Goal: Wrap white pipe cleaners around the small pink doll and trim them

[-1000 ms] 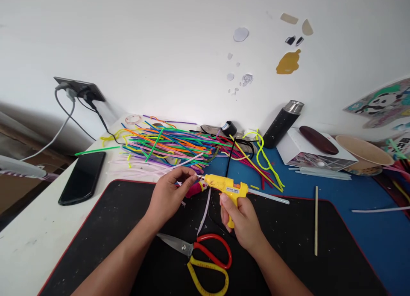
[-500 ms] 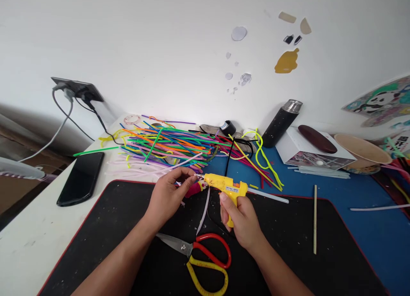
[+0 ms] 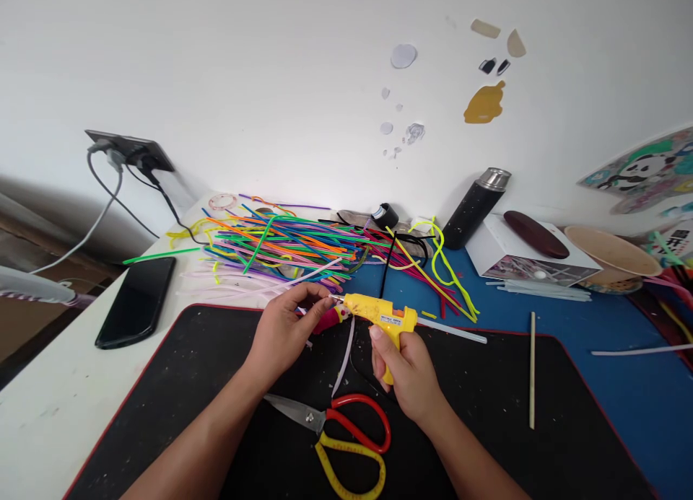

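My right hand (image 3: pixel 406 374) is wrapped round the handle of a yellow hot glue gun (image 3: pixel 373 309), thumb on its side. A translucent glue stick (image 3: pixel 455 330) sticks out of the gun's back end. The metal nozzle points left, right at the fingertips of my left hand (image 3: pixel 289 327). Those fingers are pinched together; whatever small piece they hold is too hidden to name. Just beyond them lies a magenta item (image 3: pixel 328 320) with a yellow edge, partly covered by the hand. Below, scissors (image 3: pixel 354 435) with one red and one yellow handle lie with blades pointing left.
A black mat (image 3: pixel 476 413) lies under my hands, with a thin wooden stick (image 3: pixel 533 370) at right. Colourful pipe cleaners (image 3: pixel 281 240) are heaped behind. A phone (image 3: pixel 138 301) lies at left; a black flask (image 3: pixel 476 208) and a white box (image 3: pixel 520 247) stand at back right.
The glue gun has shifted very slightly left. Both hands otherwise keep the same place and grip.
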{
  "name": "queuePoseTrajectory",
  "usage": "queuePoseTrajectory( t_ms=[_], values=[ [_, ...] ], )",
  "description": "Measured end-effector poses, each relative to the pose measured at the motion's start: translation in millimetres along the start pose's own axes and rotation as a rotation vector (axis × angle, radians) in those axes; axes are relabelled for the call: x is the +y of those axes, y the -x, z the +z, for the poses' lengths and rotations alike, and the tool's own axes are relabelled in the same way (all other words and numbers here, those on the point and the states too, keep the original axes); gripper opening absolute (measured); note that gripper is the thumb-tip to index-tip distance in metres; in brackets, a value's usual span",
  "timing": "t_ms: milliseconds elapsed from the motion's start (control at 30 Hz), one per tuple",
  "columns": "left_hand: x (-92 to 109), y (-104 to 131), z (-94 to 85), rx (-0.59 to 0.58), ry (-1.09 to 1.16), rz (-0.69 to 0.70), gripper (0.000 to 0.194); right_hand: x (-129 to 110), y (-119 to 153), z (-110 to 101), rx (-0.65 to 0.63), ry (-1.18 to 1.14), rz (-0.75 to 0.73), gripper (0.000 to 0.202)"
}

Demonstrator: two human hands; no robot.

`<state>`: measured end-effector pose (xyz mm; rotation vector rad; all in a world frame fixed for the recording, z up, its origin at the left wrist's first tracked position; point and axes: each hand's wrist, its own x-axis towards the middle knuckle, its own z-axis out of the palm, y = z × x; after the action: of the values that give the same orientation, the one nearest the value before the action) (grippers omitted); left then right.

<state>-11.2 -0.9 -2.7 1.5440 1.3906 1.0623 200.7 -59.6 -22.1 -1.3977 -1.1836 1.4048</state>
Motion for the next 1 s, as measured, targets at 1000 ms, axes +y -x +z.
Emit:
queuePoseTrajectory(
  t_ms=[1000],
  values=[
    [-2.1,-0.1,-1.3,0.007,0.019,-0.002,0.022,-1.6,0.8,-0.7,0.017,0.041,0.024,0.073]
  ],
)
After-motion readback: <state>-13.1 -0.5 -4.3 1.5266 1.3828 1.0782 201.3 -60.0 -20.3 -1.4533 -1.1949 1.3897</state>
